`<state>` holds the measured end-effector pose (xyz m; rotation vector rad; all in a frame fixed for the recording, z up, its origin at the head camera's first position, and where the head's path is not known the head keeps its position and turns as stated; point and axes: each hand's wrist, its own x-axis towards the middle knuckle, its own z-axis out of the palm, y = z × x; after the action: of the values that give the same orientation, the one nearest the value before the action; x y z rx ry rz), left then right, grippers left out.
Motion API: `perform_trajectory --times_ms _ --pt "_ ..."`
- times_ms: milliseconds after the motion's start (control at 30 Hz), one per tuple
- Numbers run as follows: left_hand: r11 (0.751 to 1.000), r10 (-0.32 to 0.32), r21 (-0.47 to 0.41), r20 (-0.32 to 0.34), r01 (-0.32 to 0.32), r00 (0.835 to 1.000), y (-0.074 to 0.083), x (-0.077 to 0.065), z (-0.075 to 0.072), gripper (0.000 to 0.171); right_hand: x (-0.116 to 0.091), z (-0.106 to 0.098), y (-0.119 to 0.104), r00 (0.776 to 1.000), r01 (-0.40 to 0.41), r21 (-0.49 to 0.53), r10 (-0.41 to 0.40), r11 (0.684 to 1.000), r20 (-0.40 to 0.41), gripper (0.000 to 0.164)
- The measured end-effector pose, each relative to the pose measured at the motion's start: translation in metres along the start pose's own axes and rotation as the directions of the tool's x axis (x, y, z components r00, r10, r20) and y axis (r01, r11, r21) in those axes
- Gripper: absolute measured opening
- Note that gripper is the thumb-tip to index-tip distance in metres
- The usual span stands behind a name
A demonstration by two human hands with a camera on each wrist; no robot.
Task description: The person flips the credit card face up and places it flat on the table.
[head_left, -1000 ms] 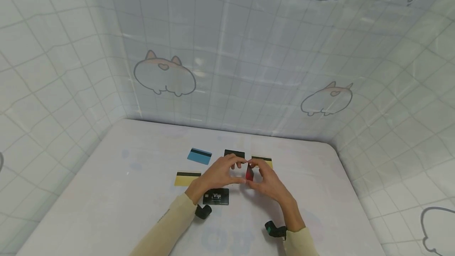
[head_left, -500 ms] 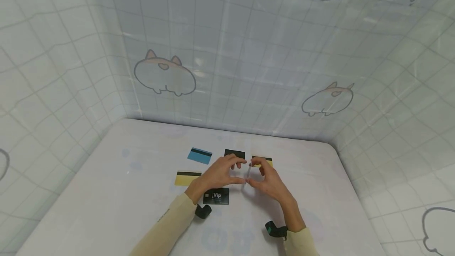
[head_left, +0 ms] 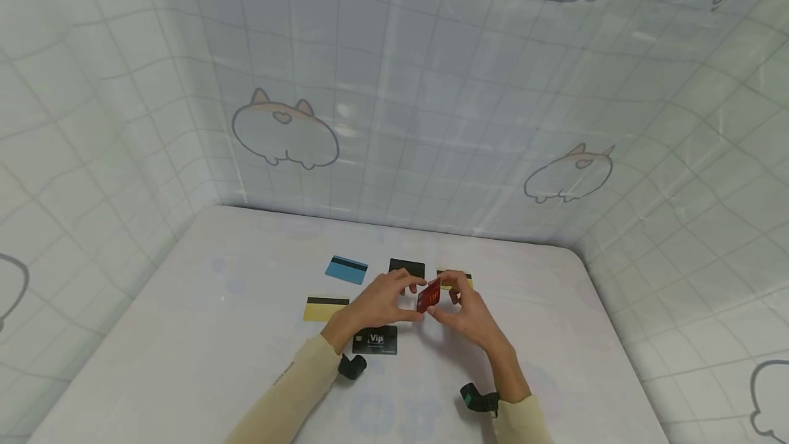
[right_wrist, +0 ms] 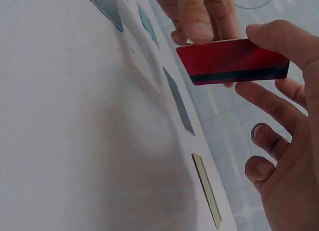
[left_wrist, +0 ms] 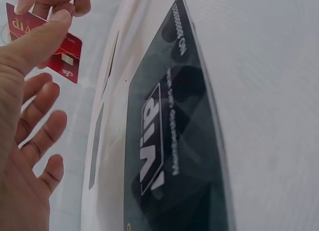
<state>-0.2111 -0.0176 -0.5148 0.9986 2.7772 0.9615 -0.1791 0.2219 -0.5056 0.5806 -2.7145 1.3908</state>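
Observation:
A red VIP card stands tilted above the table between both hands. My right hand pinches it at opposite edges between thumb and index finger, other fingers loosely bent. My left hand holds the card's other end, thumb along one edge and a fingertip at the opposite one. In the left wrist view the card's chip and gold lettering show, partly covered by the left thumb. The right wrist view has its back with a dark stripe. Below the left wrist lies a black Vip card, printed side up.
On the white table lie a blue card, a yellow card, a black card and, partly behind the right hand, another yellow card. A patterned curtain rises behind the table. Each wrist wears a small black camera.
The red card has turned between the fingers: half a second ago it was nearly edge-on, now its lettered face shows in the head view. Both hands stay almost in place.

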Motion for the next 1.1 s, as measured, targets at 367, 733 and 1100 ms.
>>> perform_trajectory --times_ms 367,733,1100 --pt "0.999 -0.037 0.040 0.039 0.036 0.999 0.003 -0.004 0.001 0.061 -0.004 0.001 0.003 1.000 0.022 0.041 -0.022 0.999 0.008 0.067" --pt "0.997 -0.052 0.059 0.032 0.050 0.998 0.002 -0.006 0.006 0.058 -0.008 -0.002 0.002 0.999 0.048 0.019 -0.049 0.999 0.019 0.067" --pt "0.994 -0.068 0.079 -0.010 0.068 0.998 0.003 -0.010 0.006 0.059 -0.010 -0.004 0.006 1.000 -0.013 0.017 0.013 1.000 0.022 0.062"
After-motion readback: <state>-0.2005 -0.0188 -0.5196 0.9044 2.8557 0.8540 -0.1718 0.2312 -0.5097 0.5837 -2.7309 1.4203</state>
